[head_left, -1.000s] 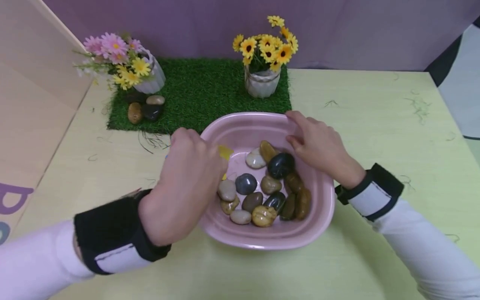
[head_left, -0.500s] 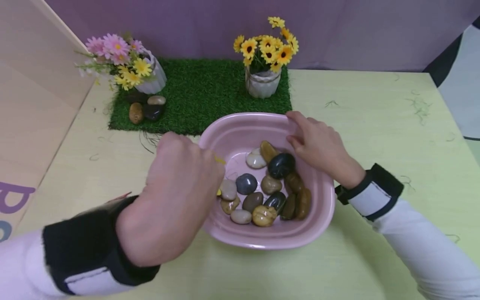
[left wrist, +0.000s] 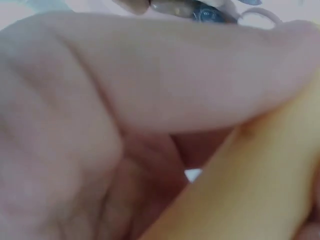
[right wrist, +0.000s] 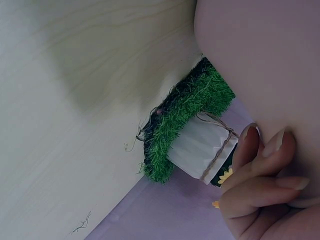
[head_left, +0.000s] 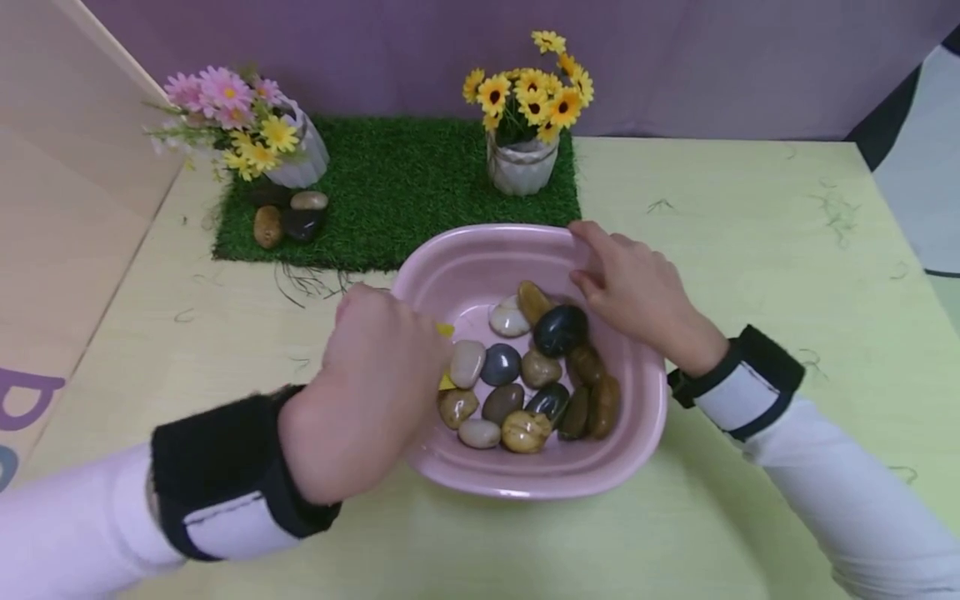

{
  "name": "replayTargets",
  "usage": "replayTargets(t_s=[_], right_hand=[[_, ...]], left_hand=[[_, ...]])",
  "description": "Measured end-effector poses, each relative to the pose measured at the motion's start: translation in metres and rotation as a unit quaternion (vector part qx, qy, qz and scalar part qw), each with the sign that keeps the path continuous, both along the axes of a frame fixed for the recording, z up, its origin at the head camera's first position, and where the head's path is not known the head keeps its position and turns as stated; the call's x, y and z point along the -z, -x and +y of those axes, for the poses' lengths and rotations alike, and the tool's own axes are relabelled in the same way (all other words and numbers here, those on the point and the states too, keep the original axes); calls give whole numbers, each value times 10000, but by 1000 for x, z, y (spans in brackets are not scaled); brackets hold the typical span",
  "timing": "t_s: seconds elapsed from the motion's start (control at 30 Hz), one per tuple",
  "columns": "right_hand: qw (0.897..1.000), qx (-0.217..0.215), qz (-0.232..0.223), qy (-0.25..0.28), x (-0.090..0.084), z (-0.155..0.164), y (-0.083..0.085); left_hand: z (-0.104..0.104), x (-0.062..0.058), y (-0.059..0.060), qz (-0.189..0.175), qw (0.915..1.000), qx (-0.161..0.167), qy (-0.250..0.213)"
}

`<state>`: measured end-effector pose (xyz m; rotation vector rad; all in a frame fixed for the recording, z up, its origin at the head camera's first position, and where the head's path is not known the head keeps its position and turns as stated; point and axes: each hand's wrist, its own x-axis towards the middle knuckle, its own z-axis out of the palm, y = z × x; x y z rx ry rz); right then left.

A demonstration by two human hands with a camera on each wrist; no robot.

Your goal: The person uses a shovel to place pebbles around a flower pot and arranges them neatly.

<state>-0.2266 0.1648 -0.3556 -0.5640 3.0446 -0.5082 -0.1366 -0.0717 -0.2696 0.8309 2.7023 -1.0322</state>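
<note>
A pink plastic basin [head_left: 525, 490] sits on the table with several smooth stones inside. My left hand [head_left: 375, 392] is over the basin's left side, its fingers curled round a smooth yellow object [left wrist: 250, 180]. Only small yellow edges of it show past that hand in the head view; its kind is hidden. Right beside those edges lies a pale stone [head_left: 467, 364], next to a dark grey stone [head_left: 501, 364]. With my right hand [head_left: 637, 292] I grip the basin's far right rim, fingers [right wrist: 260, 192] bent against the outer wall.
Behind the basin lies a green turf mat [head_left: 405, 192]. It bears a pot of yellow flowers [head_left: 523, 167], a tilted pot of pink and yellow flowers [head_left: 300, 150], and several stones [head_left: 303, 223]. A purple curtain [head_left: 675, 67] hangs behind the pale table [head_left: 780, 250].
My left hand swung back to the left, then forward again with the yellow object. The pale stone and the dark grey stone shifted slightly rightward. The right hand stayed on the rim.
</note>
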Motion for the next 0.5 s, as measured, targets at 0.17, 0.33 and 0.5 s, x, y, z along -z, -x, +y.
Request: replayTargets(t_s=[0.17, 0.33, 0.5], right_hand=[[10000, 32, -22, -33, -1, 0, 0], [10000, 19, -16, -20, -1, -1, 0], [10000, 28, -22, -31, -1, -1, 0]], left_hand=[[-4, 2, 8, 145, 9997, 134, -157], [-8, 0, 17, 54, 9993, 367, -3], [-12, -1, 26, 24, 9981, 620, 55]])
